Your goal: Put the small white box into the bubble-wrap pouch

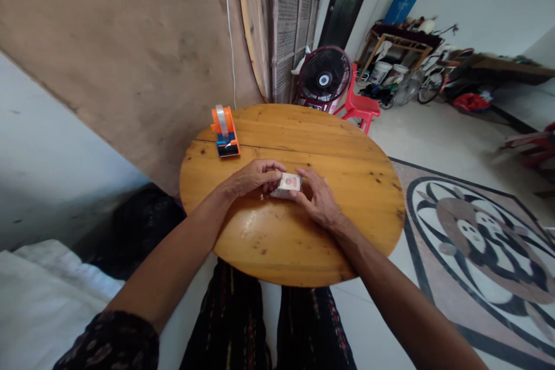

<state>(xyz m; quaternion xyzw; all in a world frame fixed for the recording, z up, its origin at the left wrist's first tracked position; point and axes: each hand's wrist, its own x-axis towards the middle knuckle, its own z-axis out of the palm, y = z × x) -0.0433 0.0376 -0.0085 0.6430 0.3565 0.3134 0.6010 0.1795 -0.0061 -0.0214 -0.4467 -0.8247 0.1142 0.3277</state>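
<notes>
A small white pack (289,182) with a reddish print on top and clear wrapping at its near edge lies near the middle of the round wooden table (277,243). Around its left side my left hand (256,177) is curled, the thumb on the pack's edge and the other fingers bent behind it. My right hand (319,196) holds the right side, thumb at the near right corner and forefinger at the far one. The pack's underside is hidden.
An orange and blue tape dispenser (226,132) stands at the table's far left. Beyond the far edge are a dark fan (325,76) and a red plastic chair (361,105). A plywood panel (143,40) rises on the left.
</notes>
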